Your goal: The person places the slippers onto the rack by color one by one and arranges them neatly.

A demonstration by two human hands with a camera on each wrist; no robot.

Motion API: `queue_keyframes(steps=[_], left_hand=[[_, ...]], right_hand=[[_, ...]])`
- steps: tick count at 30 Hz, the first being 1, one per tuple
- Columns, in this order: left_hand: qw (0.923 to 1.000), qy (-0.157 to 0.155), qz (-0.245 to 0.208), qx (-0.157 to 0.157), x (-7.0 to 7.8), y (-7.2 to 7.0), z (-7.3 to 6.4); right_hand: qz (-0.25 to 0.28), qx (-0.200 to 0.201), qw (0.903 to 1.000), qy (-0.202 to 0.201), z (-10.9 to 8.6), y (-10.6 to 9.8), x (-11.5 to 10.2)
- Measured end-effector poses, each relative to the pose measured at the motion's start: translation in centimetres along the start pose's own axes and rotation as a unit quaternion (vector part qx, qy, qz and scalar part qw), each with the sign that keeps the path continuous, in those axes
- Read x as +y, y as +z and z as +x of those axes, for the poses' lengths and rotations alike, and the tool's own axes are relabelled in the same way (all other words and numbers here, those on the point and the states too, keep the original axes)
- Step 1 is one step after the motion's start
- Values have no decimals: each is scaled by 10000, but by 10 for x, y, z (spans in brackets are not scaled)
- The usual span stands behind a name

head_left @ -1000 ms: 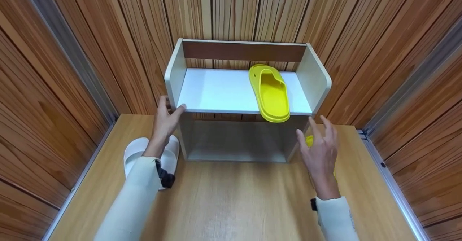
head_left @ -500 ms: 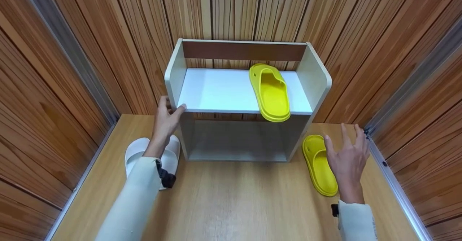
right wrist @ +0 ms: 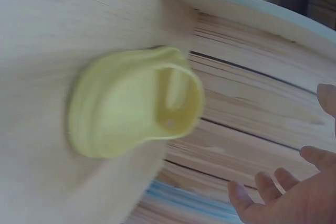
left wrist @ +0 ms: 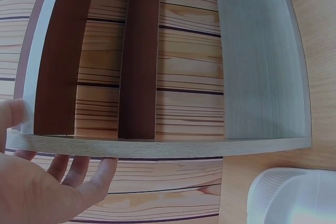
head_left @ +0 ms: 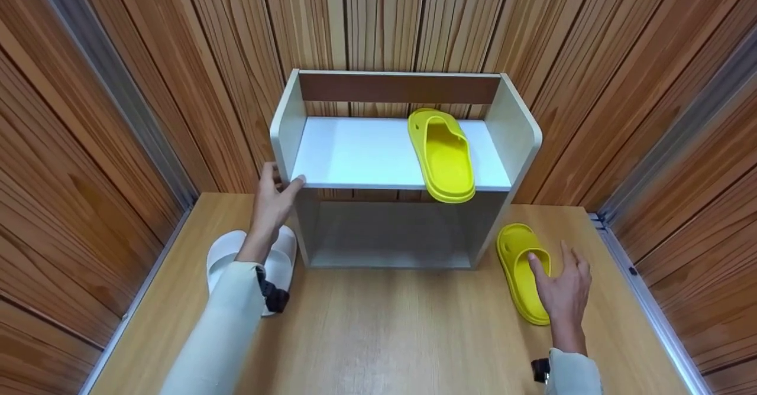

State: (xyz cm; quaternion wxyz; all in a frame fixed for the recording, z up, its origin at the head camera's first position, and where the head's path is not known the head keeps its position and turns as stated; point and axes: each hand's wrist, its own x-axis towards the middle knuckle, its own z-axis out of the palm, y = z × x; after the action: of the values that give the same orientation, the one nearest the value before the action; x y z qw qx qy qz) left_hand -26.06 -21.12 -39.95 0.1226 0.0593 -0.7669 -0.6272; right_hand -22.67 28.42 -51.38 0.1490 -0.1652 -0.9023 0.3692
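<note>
My left hand [head_left: 272, 206] grips the left side panel of a small white two-tier shoe rack [head_left: 366, 182]. In the left wrist view its thumb lies at the shelf board's edge and its fingers reach along the panel's outer face. One yellow slipper [head_left: 445, 158] stands on the upper shelf, its heel slightly over the front edge. The other yellow slipper [head_left: 520, 271] lies on the floor right of the rack. My right hand [head_left: 565, 288] hovers over that slipper's right side, fingers spread and holding nothing. In the right wrist view this slipper [right wrist: 115, 108] is blurred, apart from the fingers.
A pair of white slippers [head_left: 225, 250] lies on the floor left of the rack, partly hidden under my left forearm. Wood-panelled walls [head_left: 378, 16] enclose the back and both sides. Metal strips [head_left: 656, 312] edge the wooden floor [head_left: 390, 336].
My right hand has moved away from the rack's right side, out to the right, then down and back beside the floor slipper, uncovering it. My left hand keeps its grip on the rack.
</note>
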Motion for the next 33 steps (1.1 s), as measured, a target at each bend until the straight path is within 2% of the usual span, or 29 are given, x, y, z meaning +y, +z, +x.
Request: queue_keyframes(steps=[5, 10, 18, 27, 33], left_hand=[[10000, -41, -46, -37, 0, 1, -1], [9999, -111, -82, -56, -1, 0, 0], [9999, -115, -21, -63, -1, -1, 0], [9999, -142, -29, -54, 0, 0, 1], [9998, -177, -50, -60, 0, 0, 1]], right_hand=[[17, -66, 9987, 509, -4, 12, 24], [23, -129, 9951, 985, -5, 17, 39], [-67, -806, 9784, 1900, 4, 18, 56], [129, -1118, 9736, 1987, 3, 19, 70], [676, -1257, 9651, 2194, 2, 21, 75]])
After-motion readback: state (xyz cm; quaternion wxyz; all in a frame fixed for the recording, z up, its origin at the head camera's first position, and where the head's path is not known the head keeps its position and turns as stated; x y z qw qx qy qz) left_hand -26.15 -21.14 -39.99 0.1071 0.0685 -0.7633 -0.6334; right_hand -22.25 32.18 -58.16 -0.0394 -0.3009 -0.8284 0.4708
